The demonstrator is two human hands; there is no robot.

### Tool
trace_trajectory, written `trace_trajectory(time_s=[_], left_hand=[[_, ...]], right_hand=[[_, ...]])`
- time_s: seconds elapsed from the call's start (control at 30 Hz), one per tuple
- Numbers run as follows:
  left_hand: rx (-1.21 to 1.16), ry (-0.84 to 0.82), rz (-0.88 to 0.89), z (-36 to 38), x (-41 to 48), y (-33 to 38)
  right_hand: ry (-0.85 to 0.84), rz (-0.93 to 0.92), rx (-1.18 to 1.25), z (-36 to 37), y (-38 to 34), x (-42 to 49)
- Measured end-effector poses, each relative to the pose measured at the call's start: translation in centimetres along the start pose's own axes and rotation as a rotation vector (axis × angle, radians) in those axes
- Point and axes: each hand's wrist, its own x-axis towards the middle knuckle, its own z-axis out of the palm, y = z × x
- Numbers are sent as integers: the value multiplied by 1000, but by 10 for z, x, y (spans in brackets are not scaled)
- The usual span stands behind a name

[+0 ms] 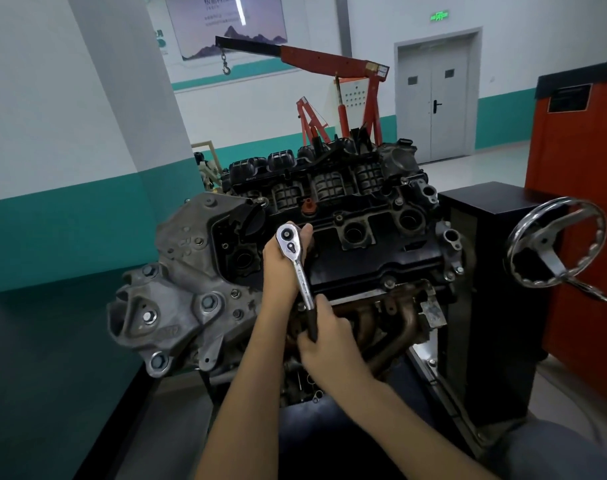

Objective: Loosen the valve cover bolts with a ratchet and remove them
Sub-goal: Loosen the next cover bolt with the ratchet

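A chrome ratchet (296, 263) with a black grip stands over the black valve cover (374, 251) of an engine on a stand. My left hand (281, 268) cups the ratchet's head from below, fingers curled round it at the cover's left part. My right hand (326, 336) grips the black handle end, lower and nearer to me. The socket and the bolt under the ratchet head are hidden by my left hand. A valve cover bolt (388, 283) shows on the cover's near edge, another bolt (398, 202) on its far edge.
A grey timing cover (191, 271) forms the engine's left end. Rusty exhaust manifold pipes (392, 323) lie below the cover. The stand's chrome handwheel (556, 247) sticks out at right beside an orange cabinet (579, 209). A red engine crane (329, 64) stands behind.
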Motion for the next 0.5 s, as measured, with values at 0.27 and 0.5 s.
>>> trace_trajectory(time_s=[0.27, 0.5], left_hand=[[55, -138, 41, 0, 0, 8], [-27, -50, 16, 4, -7, 3]], right_hand=[[-237, -299, -891, -162, -7, 76], [-96, -208, -656, -121, 17, 46]])
